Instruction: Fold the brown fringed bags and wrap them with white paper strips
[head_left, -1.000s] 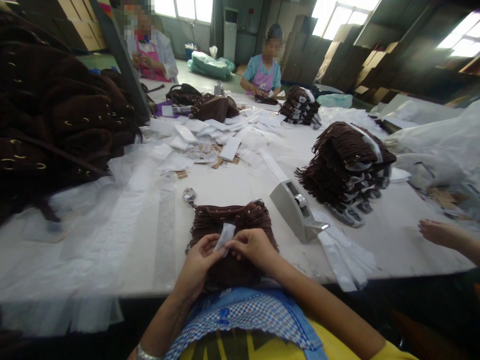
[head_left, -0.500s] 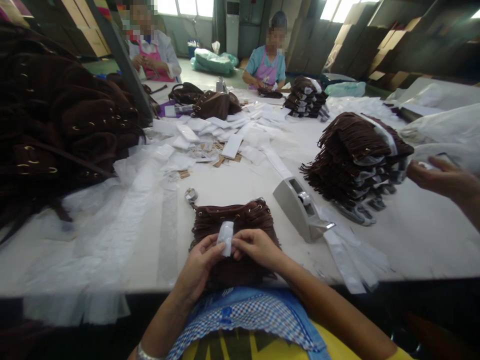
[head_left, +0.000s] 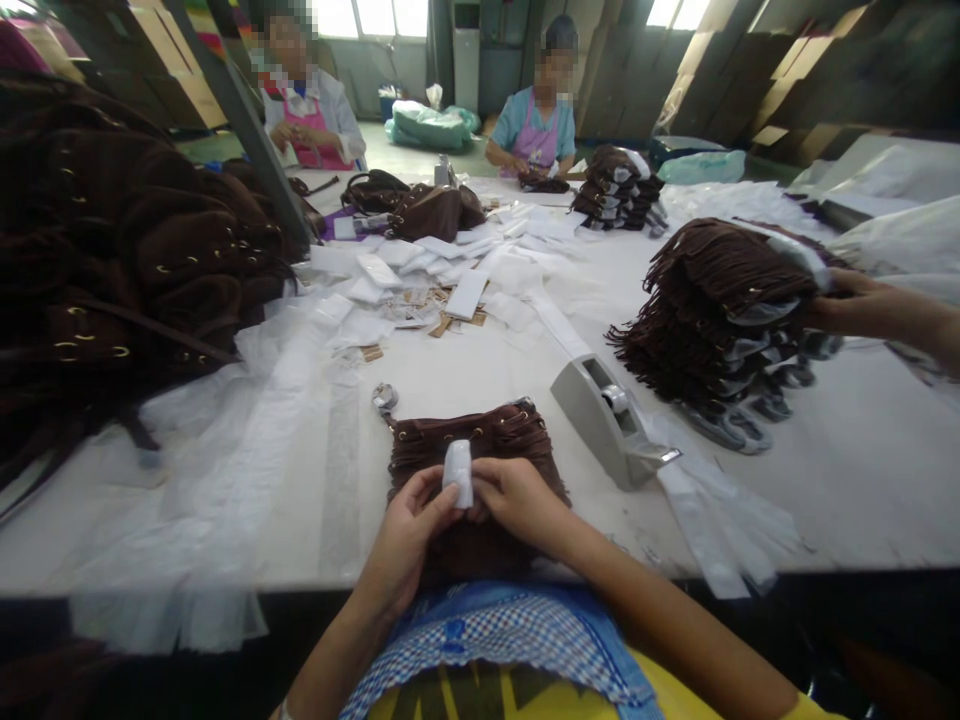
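A dark brown fringed bag [head_left: 525, 430] with gold eyelets lies flat on the white table in front of me. Over it, both my hands pinch a small white wrapped piece [head_left: 458, 474], which looks like folded plastic or paper. My left hand [head_left: 407, 525] has thumb and fingers closed on its lower left side. From the right, my right hand [head_left: 521, 498] grips its edge, fingertips partly hidden behind it. A round silvery wrapped bit [head_left: 385, 397] sticks out at the bag's upper left corner. Right of the bag stands a grey tape dispenser [head_left: 600, 420].
A co-worker's hand [head_left: 859, 300] rests on a tall stack of fringed bags [head_left: 712, 290] at right. Clear plastic sleeves [head_left: 202, 480] spread at left beside heaped brown bags [head_left: 135, 250]. White packets [head_left: 469, 292] lie farther back. Two people sit across the table.
The co-worker's hand at right has come in onto the bag stack. My hands keep the white piece, which now stands more upright. The view has shifted slightly.
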